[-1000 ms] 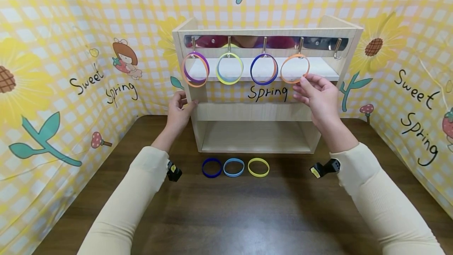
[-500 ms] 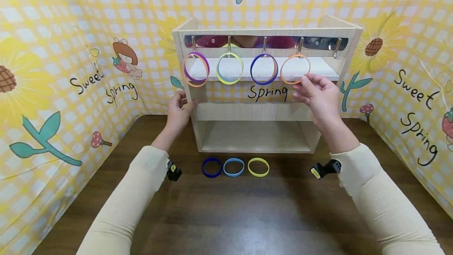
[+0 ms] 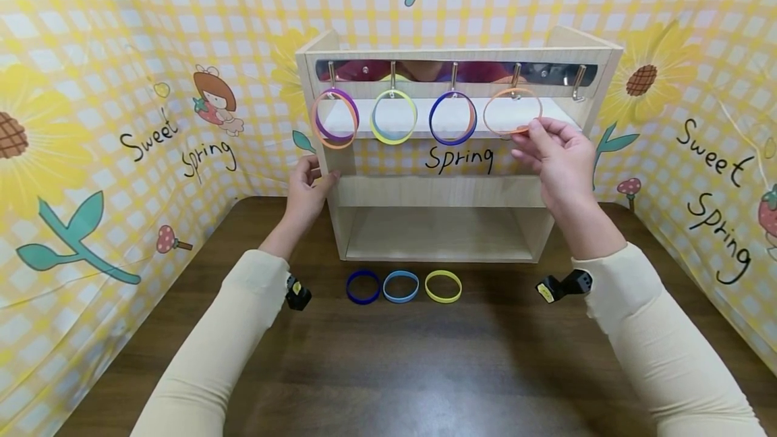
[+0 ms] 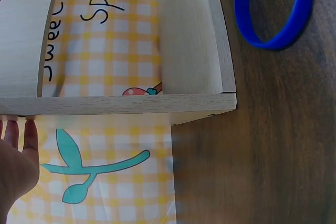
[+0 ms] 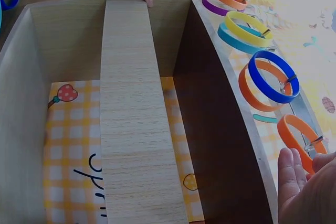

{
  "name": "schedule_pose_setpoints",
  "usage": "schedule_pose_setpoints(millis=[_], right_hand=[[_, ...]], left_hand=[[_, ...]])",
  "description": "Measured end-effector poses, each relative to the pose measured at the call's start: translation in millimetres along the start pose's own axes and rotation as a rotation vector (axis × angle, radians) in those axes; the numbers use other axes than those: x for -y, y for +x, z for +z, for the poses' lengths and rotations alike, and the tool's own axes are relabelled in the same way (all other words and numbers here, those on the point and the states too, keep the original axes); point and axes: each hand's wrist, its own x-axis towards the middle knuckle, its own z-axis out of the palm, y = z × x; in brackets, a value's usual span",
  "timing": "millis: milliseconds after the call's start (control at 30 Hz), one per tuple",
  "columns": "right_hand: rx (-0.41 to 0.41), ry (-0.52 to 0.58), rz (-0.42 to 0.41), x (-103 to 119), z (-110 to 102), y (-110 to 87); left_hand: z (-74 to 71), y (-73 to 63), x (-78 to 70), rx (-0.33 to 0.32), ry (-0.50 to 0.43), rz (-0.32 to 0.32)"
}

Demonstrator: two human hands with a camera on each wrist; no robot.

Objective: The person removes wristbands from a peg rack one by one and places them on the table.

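My right hand (image 3: 566, 164) pinches the lower right rim of an orange silicone wristband (image 3: 521, 130), which hangs at the fourth hook from the left. In the right wrist view that wristband (image 5: 286, 129) loops around the hook beside my fingers. My left hand (image 3: 308, 187) grips the left side panel of a pale wooden shelf (image 3: 437, 191), thumb at the front edge. Its fingers (image 4: 30, 136) lie against the panel's outer face. Other hooks carry an orange and purple pair (image 3: 314, 128), a yellow and light blue pair (image 3: 373, 128), and a dark blue wristband (image 3: 432, 125) with an orange one behind.
The rightmost hook (image 3: 579, 83) holds no wristband. On the dark wooden table (image 3: 413, 369), dark blue (image 3: 349, 288), light blue (image 3: 400, 301) and yellow (image 3: 443, 301) wristbands lie before the shelf. Checked yellow cloth (image 3: 182, 12) surrounds the back and sides.
My right hand has shifted slightly right and up, drawing the orange wristband's lower rim with it, so the band now looks wider and flatter. My left hand has stayed put.
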Motion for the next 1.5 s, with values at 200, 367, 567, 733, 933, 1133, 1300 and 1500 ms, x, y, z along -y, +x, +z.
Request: schedule_pose_setpoints(millis=[200, 367, 567, 733, 933, 1133, 1300, 1500], right_hand=[[0.006, 0.030, -0.012, 5, -1, -2.2], [0.022, 0.050, -0.025, 11, -2, -7.5], [0.038, 0.035, -0.010, 16, -6, -17.0], [0.064, -0.001, 0.018, 19, -12, -25.3], [0.108, -0.038, 0.071, 11, -23, -37.1], [0.152, -0.072, 0.112, -2, -34, -47.3], [0.177, -0.111, 0.150, -11, -43, -54.8], [0.201, -0.135, 0.218, -24, -53, -62.9]], left_hand=[[0.3, -0.5, 0.2, -0.009, -0.003, 0.000], [-0.1, -1.0, 0.0, -0.005, 0.007, -0.003], [-0.6, -1.2, 0.1, 0.003, 0.011, 0.003], [-0.2, -1.5, -0.4, 0.003, 0.014, -0.006], [0.3, -1.5, -2.5, 0.003, 0.021, -0.016], [0.7, -0.9, -3.0, 0.003, 0.024, -0.017], [0.2, -0.8, -1.4, 0.005, 0.016, -0.010], [0.3, -0.7, -2.0, 0.006, 0.017, -0.011]])
